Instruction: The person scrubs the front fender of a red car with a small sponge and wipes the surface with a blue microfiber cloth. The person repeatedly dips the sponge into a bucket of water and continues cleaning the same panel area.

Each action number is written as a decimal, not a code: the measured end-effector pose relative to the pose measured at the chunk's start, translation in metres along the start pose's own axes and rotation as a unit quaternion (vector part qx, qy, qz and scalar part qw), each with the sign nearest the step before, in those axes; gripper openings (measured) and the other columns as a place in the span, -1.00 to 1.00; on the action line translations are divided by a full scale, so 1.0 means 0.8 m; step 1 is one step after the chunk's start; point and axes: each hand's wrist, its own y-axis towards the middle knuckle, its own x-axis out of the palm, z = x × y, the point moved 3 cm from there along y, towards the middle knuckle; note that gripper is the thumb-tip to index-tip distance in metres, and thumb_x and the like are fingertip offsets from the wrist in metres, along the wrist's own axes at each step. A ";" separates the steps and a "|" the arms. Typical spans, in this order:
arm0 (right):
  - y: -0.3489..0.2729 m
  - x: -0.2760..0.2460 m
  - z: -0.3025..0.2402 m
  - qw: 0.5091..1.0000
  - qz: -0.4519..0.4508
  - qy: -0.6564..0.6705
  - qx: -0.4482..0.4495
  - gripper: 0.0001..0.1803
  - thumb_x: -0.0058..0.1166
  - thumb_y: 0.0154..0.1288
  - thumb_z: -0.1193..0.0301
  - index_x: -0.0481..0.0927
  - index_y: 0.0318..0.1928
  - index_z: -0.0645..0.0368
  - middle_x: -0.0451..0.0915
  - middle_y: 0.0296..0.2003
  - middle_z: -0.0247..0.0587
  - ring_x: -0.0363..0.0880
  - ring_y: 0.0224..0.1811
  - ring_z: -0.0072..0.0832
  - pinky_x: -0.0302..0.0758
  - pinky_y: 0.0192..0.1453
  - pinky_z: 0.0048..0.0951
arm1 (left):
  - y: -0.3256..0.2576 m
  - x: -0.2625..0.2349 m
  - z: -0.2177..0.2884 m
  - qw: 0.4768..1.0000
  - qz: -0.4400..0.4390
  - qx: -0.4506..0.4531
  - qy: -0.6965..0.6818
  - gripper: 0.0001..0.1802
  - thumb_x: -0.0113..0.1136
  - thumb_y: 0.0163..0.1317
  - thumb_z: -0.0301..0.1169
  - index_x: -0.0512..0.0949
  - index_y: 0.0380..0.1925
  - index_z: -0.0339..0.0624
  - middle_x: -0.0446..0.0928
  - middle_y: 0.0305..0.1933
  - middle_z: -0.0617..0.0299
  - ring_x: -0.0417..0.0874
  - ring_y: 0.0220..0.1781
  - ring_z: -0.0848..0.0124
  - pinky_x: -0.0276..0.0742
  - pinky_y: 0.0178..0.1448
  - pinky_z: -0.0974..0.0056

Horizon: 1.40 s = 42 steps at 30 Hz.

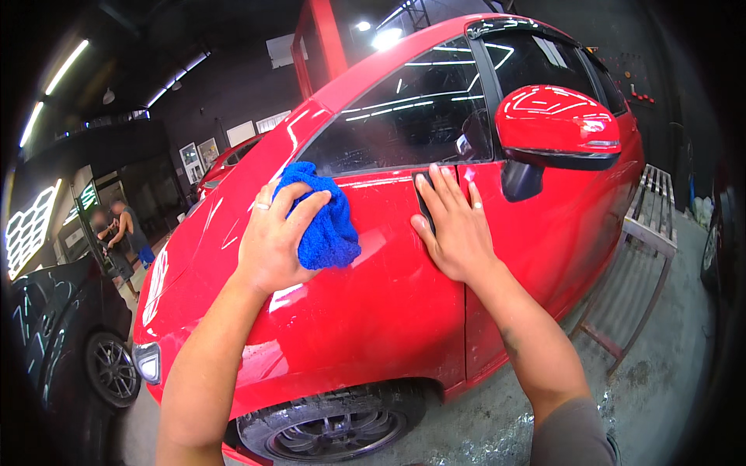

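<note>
Left hand clutches blue cloth; right hand, fingers slightly spread, apparently smooths red car, needing even pressure next.

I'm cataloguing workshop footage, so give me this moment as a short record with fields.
Left hand: grips a bunched blue cloth at the front fender
Right hand: fingers extended by a flat black piece; grip unclear
Vehicle: red car, side mirror folded out, front wheel below
Left side: dark car, two people beyond
Right side: slatted bench
</note>
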 end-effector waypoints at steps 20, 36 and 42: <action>-0.020 0.007 0.005 0.999 0.038 0.022 -0.011 -0.26 -0.01 0.75 0.11 0.25 0.68 0.32 0.16 0.69 0.40 0.08 0.77 0.30 0.04 0.80 0.27 | 0.000 0.000 -0.003 0.999 0.023 0.023 0.004 -0.03 0.78 -0.25 -0.28 0.64 0.33 0.02 0.55 0.31 0.00 0.54 0.40 -0.19 0.56 0.44 -0.20; -0.014 0.015 0.011 1.000 0.002 -0.017 -0.018 -0.28 -0.11 0.76 0.06 0.29 0.68 0.25 0.23 0.70 0.18 0.05 0.82 0.01 -0.12 0.86 0.19 | -0.004 -0.010 -0.011 1.000 0.013 0.020 0.016 0.05 0.81 -0.32 -0.31 0.61 0.36 0.11 0.54 0.33 0.07 0.53 0.43 -0.15 0.57 0.47 -0.18; 0.003 0.014 -0.029 0.999 0.040 -0.006 -0.021 -0.30 -0.07 0.73 0.09 0.35 0.64 0.28 0.27 0.66 0.28 0.16 0.77 0.08 0.00 0.81 0.19 | -0.001 -0.011 -0.007 1.000 -0.006 0.000 -0.005 0.01 0.79 -0.22 -0.23 0.59 0.39 0.12 0.53 0.35 0.06 0.53 0.47 -0.18 0.47 0.57 -0.26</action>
